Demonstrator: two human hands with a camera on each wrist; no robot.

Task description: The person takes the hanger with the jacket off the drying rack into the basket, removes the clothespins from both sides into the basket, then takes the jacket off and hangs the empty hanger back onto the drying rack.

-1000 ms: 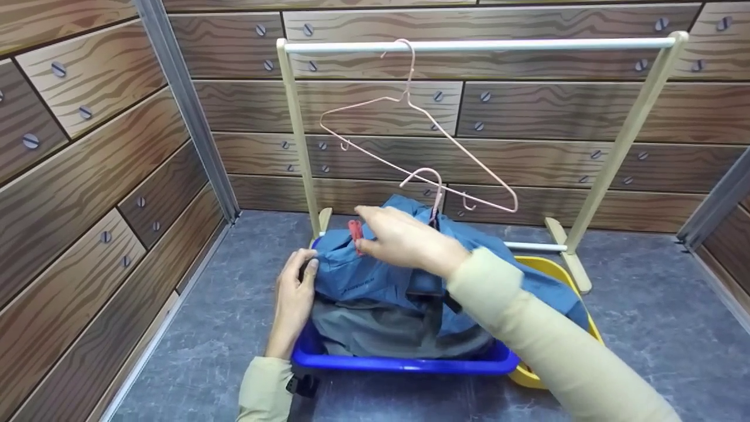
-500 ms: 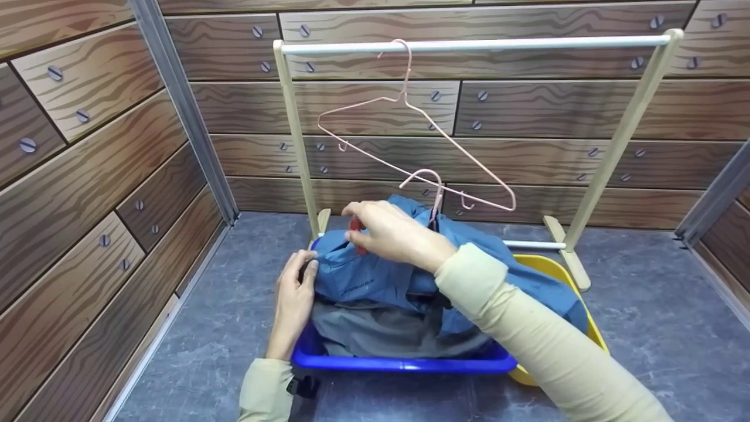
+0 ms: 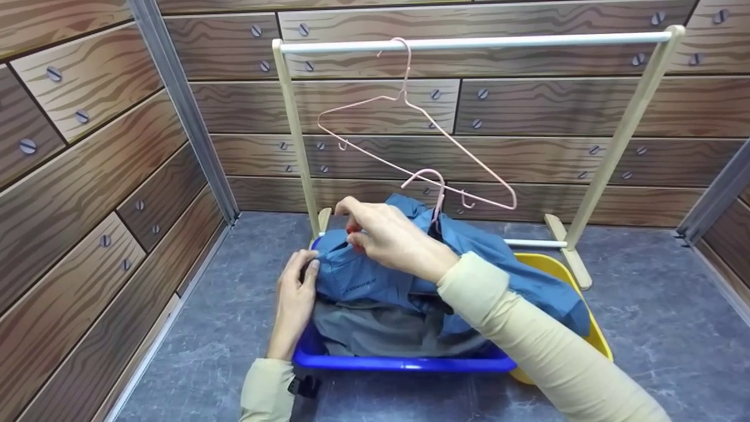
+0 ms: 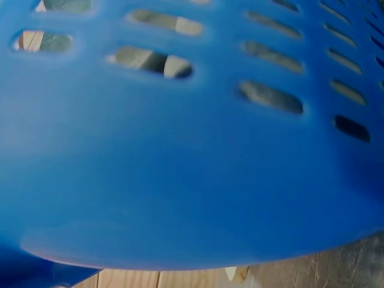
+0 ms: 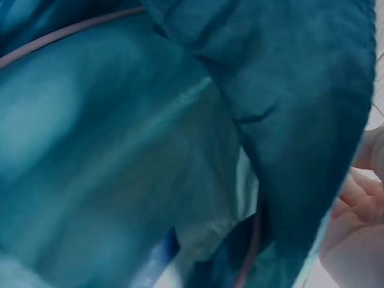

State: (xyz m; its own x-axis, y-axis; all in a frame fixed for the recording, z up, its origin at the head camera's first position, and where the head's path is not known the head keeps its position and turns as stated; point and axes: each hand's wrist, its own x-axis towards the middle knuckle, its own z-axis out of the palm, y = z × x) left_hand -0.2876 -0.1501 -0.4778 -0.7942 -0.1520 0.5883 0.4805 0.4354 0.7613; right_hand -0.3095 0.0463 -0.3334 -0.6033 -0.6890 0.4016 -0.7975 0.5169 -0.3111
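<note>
A blue jacket [image 3: 363,275] lies heaped over a blue basket [image 3: 404,364], with a pink hanger [image 3: 439,193] standing out of its neck. My right hand [image 3: 398,237] pinches a red clothespin [image 3: 354,225] at the jacket's upper left, mostly hidden behind the fingers. At the left end of the jacket, my left hand [image 3: 296,293] has its fingers and thumb curled on the cloth beside the basket's rim. Slotted basket wall [image 4: 180,150] fills the left wrist view. In the right wrist view, pink hanger wire [image 5: 78,27] runs through the jacket [image 5: 300,120].
A rack with a white rail [image 3: 527,42] and pale wooden posts stands behind. Another pink hanger [image 3: 457,140] hangs from it, above the jacket. Grey cloth [image 3: 392,331] lies in the blue basket. A yellow basket [image 3: 597,337] adjoins on the right, partly covered by the jacket.
My right hand has shifted slightly left, and its fingers have closed around the red clothespin, hiding more of it. My left hand has stayed put.
</note>
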